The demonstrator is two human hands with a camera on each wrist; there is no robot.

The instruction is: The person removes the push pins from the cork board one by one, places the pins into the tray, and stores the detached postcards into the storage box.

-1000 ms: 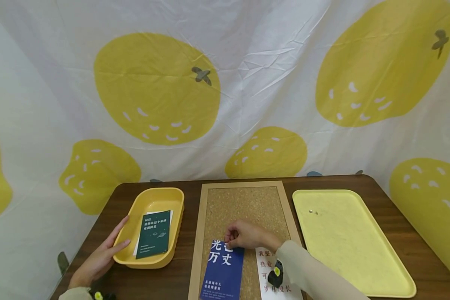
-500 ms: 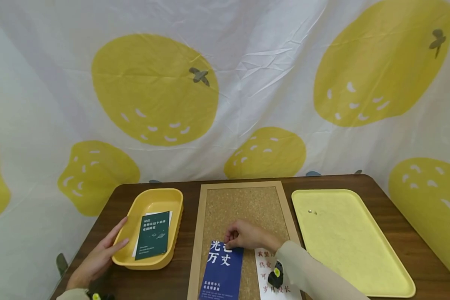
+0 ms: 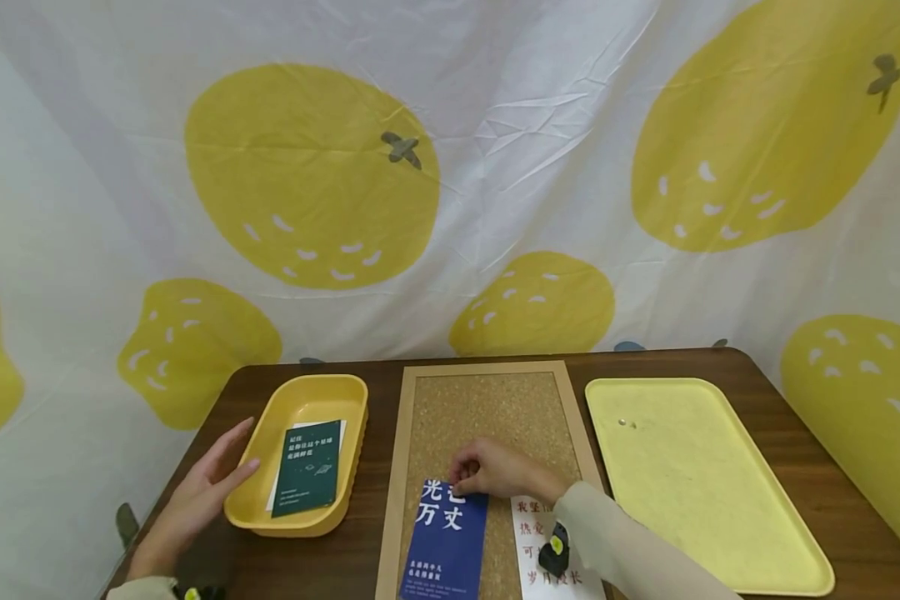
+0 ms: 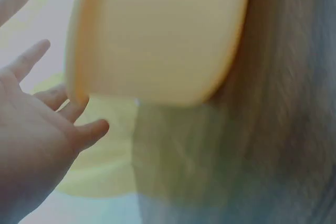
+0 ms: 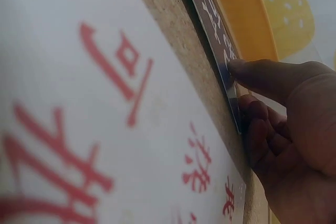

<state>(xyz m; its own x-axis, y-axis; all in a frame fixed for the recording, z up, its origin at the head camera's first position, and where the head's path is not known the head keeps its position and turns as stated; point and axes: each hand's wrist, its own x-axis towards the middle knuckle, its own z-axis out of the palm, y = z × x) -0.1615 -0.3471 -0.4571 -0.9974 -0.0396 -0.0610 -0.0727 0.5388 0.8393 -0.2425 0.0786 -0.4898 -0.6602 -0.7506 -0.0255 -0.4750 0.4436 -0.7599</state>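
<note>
My right hand point(image 3: 495, 468) is at the top edge of a blue card point(image 3: 444, 550) with white characters, which lies on a wood-framed corkboard point(image 3: 487, 417). In the right wrist view the thumb point(image 5: 262, 77) is on the card's face and the other fingers curl at its edge, so it looks pinched. Whether a pin sits under the thumb is hidden. A white card point(image 5: 105, 77) with red characters lies beside it, partly under my right forearm. My left hand point(image 3: 198, 492), fingers spread, is just left of a yellow basket point(image 3: 270, 417), holding nothing.
In the basket lie a dark green card point(image 3: 307, 479) and a white one beneath it. A pale yellow tray point(image 3: 697, 475) stands right of the corkboard, with tiny shiny pieces point(image 3: 622, 422) near its far left corner. A fruit-print cloth point(image 3: 450, 208) hangs behind the table.
My left hand has come away from the basket's left side, moving slightly left. The right hand and the blue card have stayed in place.
</note>
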